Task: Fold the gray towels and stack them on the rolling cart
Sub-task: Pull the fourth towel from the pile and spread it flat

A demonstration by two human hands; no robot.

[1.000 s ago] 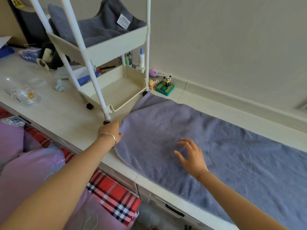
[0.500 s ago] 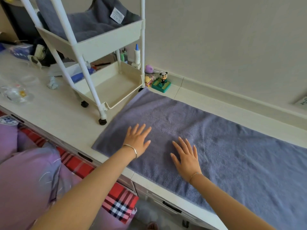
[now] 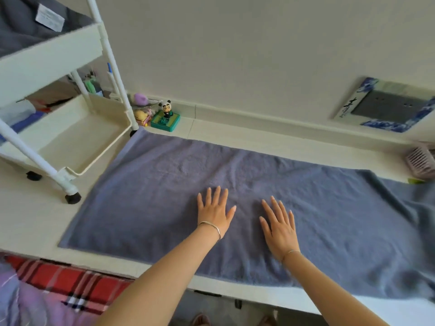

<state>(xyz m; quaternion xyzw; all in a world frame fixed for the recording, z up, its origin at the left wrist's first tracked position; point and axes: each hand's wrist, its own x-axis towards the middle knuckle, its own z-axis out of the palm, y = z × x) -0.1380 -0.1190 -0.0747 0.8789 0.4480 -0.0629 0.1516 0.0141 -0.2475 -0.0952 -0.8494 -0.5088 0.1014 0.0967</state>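
Note:
A large gray towel (image 3: 150, 198) lies spread flat across the pale countertop (image 3: 33, 222), its right end wrinkled and running out of view. My left hand (image 3: 215, 211) and my right hand (image 3: 279, 223) both rest flat on the towel's middle, fingers straight and spread, side by side. The white rolling cart (image 3: 77, 147) stands at the left on black castors. Its lower tray holds nothing I can see. Its upper tray holds crumpled gray towels (image 3: 21, 31) with a white label.
A panda figure on a green base (image 3: 166, 117) and small toys (image 3: 141, 114) sit by the wall behind the towel's far left corner. A framed panel (image 3: 386, 105) leans on the wall at right. A pink slatted item (image 3: 421, 162) is at far right. Plaid fabric (image 3: 70, 285) lies below the counter edge.
My left hand let go of the towel's left corner and moved right onto the towel's middle. Both hands now lie flat there, and the towel lies spread out. The view swung right.

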